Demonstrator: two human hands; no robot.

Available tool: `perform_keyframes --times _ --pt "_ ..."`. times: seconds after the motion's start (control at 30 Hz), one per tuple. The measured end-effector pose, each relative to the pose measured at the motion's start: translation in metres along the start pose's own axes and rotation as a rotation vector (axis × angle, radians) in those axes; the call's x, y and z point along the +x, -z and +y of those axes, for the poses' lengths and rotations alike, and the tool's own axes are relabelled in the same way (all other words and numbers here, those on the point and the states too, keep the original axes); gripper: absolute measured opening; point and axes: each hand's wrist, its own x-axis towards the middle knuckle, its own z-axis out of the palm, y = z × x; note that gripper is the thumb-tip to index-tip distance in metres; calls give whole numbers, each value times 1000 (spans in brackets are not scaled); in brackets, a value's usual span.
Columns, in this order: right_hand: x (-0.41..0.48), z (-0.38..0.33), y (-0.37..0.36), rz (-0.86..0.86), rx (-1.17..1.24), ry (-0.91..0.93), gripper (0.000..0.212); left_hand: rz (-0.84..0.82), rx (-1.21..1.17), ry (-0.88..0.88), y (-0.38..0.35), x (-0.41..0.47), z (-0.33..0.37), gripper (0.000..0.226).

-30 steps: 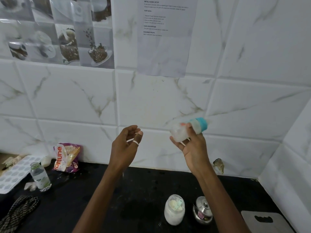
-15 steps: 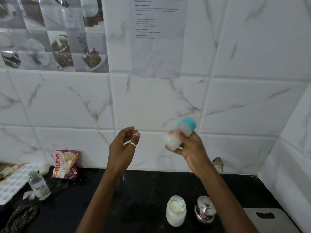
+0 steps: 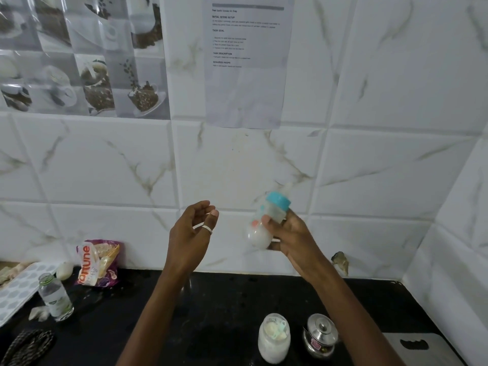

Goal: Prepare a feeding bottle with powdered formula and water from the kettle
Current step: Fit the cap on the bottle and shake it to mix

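Glossy, marble-veined wall tiles back a flat black counter. In front of the tiles and well above the counter, the right hand clasps the bottle round its body, thumb across the front. The bottle is tilted, with its teal collar up and to the right. The left hand hangs apart from it, fingers loosely curled round nothing. The bottle is translucent plastic, rounded, milky white inside and slightly blurred. It probably handles light and stiff, and its smooth wall may slip if wet. The ridged collar or the body just under it looks the surest hold, and the soft teat is best left alone. Near the counter's front stands a clear, rounded jar of white powder with a pale scoop in it. Just beside it is a polished steel pot with a domed, knobbed lid.
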Motion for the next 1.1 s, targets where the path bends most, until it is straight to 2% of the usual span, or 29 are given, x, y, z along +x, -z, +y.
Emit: perform_keyframes --times 0.1,0.13,0.23,0.27,0.37,0.4,0.43,0.53,0.57,0.67,0.7,0.77,0.83,0.93,0.97,1.03,1.1 --pt "4 -4 3 155 288 65 50 -1 0 -10 1 2 2 30" --pt "5 -4 2 166 285 65 51 0 -4 -10 2 3 2 30" --pt "3 2 0 28 -5 -24 52 5 2 -7 3 6 3 29" --pt "4 3 2 10 -14 -15 53 8 3 -7 3 7 4 28" --pt "10 -5 7 148 280 65 57 6 -3 -10 2 7 4 26" --pt "12 -6 7 172 307 85 59 6 -7 -10 2 7 4 26" --pt "13 -6 4 152 262 72 63 7 -9 -8 2 8 3 27" --pt "13 1 -1 -8 -68 -17 69 12 -6 -6 1 12 4 29" --pt "15 1 0 -11 -75 -5 66 14 -8 -5 0 14 4 29" --pt "23 2 5 150 226 56 65 14 -6 -8 -1 17 4 30" --pt "25 3 3 156 229 54 68 19 -6 -8 0 18 3 30" --pt "27 11 0 95 5 -7 70 30 7 -10 -1 20 2 32" --pt "28 15 1 50 -88 -17 61 34 30 -10 -3 23 1 33" --pt "35 19 5 228 177 43 63 34 42 -1 -7 25 -4 36" --pt "35 19 2 235 205 30 60 41 43 2 -7 25 -5 36" --pt "32 24 -5 125 63 -66 47 50 44 9 -8 28 -7 38" --pt "31 27 -7 50 2 -101 44 46 57 11 -10 30 -7 40"
